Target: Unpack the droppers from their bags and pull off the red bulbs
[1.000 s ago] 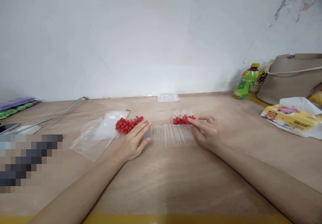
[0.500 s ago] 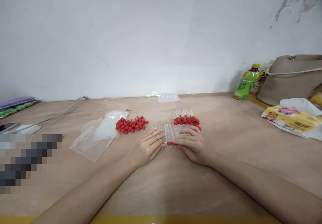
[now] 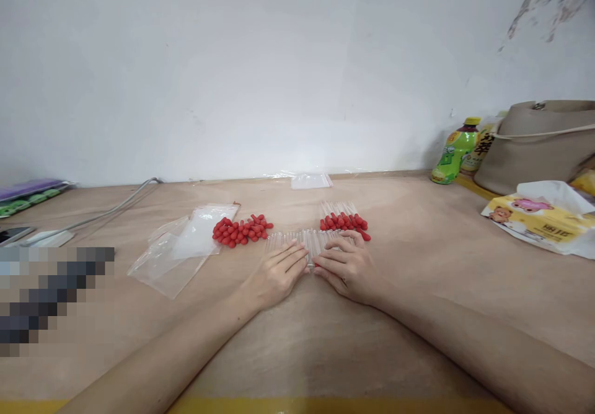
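A row of slim clear tubes (image 3: 310,240) lies side by side in front of me. My left hand (image 3: 281,273) rests over the row's left part, its fingers together and bent down toward the thumb; what they hold is hidden. Over the right part, my right hand (image 3: 349,264) curls with thumb and forefinger pinched near the tubes' close ends. Only a trace of red shows at these fingertips, from a small red rubber bulb mostly covered by the fingers. Loose red rubber bulbs (image 3: 242,231) are heaped to the left. Behind my right hand lie tubes with red bulbs (image 3: 344,222) on them.
Clear plastic bags (image 3: 195,240) lie left of the heap, and another small bag (image 3: 311,181) lies by the wall. A grey cable (image 3: 125,202) runs at the left. On the right stand a green bottle (image 3: 453,154), a beige bag (image 3: 534,147) and a tissue pack (image 3: 539,215).
My hands have come closer together at the tubes' near ends. The red bulb that showed between them is now almost fully covered by fingers.
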`<move>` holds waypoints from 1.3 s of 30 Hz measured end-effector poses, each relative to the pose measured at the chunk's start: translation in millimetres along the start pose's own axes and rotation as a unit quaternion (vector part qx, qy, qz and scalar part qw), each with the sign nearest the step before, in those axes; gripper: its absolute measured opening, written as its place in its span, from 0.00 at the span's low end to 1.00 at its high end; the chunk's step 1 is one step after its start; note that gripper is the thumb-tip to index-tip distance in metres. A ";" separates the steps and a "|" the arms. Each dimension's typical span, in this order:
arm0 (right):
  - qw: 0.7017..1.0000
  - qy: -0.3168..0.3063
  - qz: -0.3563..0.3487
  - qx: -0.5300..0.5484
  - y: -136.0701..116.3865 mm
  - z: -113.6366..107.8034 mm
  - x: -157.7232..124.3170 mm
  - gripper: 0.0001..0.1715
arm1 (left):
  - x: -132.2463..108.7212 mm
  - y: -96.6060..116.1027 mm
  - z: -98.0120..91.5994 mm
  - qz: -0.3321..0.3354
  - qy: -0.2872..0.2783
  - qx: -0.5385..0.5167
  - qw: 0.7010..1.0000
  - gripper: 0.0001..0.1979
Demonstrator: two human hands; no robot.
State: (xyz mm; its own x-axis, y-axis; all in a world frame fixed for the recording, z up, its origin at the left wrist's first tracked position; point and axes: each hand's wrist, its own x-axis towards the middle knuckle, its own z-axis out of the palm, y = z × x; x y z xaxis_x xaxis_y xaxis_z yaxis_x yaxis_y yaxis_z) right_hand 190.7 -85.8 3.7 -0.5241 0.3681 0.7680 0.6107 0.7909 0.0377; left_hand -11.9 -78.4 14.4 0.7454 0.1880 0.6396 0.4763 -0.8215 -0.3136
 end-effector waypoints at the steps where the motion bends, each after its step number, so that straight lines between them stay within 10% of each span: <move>1: 1.000 0.001 -0.001 0.002 -0.1 0.7 -0.5 0.04 | 0.0 0.2 0.2 -0.005 -0.004 -0.008 1.000 0.09; 14: 0.992 0.036 -0.120 0.011 6.5 -2.1 0.3 0.07 | -5.8 0.4 0.0 -0.026 0.010 -0.073 0.997 0.06; 24: 0.999 -0.016 -0.033 -0.012 -1.3 -0.1 0.5 0.10 | -2.4 -1.3 -4.2 -0.023 -0.004 0.005 1.000 0.07; 39: 0.995 0.017 -0.097 0.012 -0.5 3.1 -2.0 0.07 | -4.5 5.1 -0.9 0.003 0.028 -0.004 1.000 0.04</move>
State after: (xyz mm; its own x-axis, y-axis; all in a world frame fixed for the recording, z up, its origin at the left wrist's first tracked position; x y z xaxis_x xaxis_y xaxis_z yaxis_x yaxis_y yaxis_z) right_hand 189.6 -85.4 0.1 -0.6107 0.1907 0.7686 0.4846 0.8576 0.1722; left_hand -13.2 -83.9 10.6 0.7209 0.1538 0.6758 0.4681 -0.8271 -0.3111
